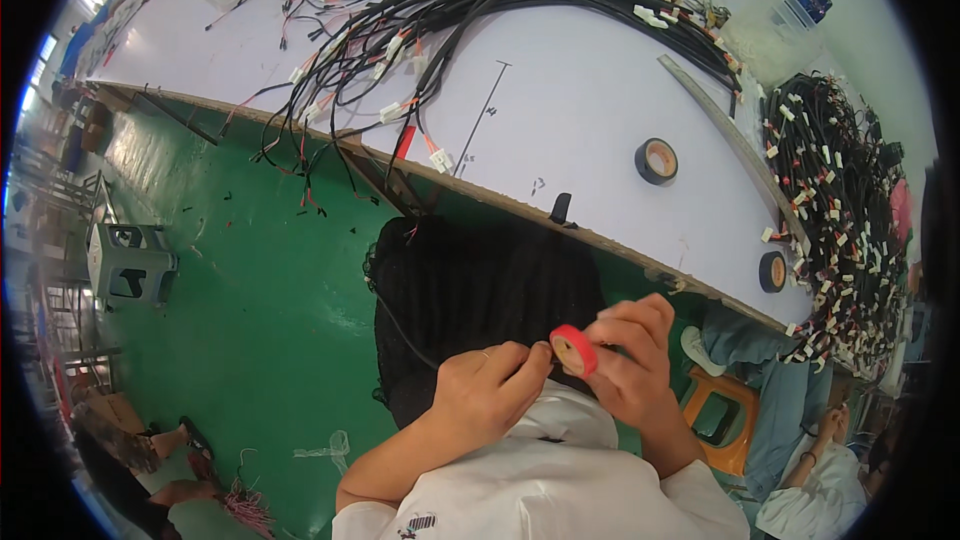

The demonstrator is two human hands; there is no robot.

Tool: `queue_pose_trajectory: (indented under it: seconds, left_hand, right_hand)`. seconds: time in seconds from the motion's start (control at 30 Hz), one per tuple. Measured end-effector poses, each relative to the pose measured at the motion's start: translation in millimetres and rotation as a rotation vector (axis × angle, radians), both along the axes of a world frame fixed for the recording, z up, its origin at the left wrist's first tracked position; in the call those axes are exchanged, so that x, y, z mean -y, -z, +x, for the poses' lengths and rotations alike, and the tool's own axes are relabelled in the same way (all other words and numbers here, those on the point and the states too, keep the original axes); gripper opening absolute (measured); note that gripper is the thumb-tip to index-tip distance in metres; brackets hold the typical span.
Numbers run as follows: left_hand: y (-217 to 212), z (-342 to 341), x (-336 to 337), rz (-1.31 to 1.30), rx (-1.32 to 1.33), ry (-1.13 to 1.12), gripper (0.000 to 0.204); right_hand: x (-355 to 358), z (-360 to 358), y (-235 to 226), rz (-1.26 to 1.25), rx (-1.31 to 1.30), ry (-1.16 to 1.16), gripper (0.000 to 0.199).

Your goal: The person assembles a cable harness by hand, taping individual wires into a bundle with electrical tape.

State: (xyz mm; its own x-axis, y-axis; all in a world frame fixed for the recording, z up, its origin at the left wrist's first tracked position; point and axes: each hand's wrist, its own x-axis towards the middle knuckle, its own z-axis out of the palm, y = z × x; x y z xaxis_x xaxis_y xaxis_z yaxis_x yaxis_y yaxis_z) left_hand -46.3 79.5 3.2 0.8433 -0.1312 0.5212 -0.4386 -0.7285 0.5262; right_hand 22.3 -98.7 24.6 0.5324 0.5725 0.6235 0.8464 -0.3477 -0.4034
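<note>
My left hand [488, 388] is closed, its thumb and fingers pinched round a thin black cable [402, 335]. From that hand the cable runs up and to the left across a black skirt on my lap [480, 280]. Close beside the left fingertips is a roll of red tape [586, 344], its ring turned partly toward me. My right hand [632, 352] grips this roll with the fingers curled. The cable's end lies between the two hands; exactly how the tape meets it is hidden by the fingers.
Ahead stands a white table [560, 120] with a black cable bundle [450, 10] bearing white connectors. Black tape rolls [656, 161] and a metal strip [735, 145] lie on it. More cables [835, 210] pile up at right. A yellow stool [722, 415] and another person [820, 475] are near; a grey stool [132, 262] stands left.
</note>
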Motion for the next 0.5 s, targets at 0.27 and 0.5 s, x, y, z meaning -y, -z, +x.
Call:
queue_pose_trajectory:
  seconds: [0.27,0.5]
  left_hand:
    - [1.9,-1.7,-9.3,0.123,0.019,0.06,0.029]
    - [4.6,4.6,-16.3,0.215,0.192,0.069,0.025]
  right_hand:
    - [-6.1,9.9,1.8,0.017,-0.247,-0.136,0.02]
    - [-11.8,12.9,-4.0,-0.045,-0.371,-0.154,0.018]
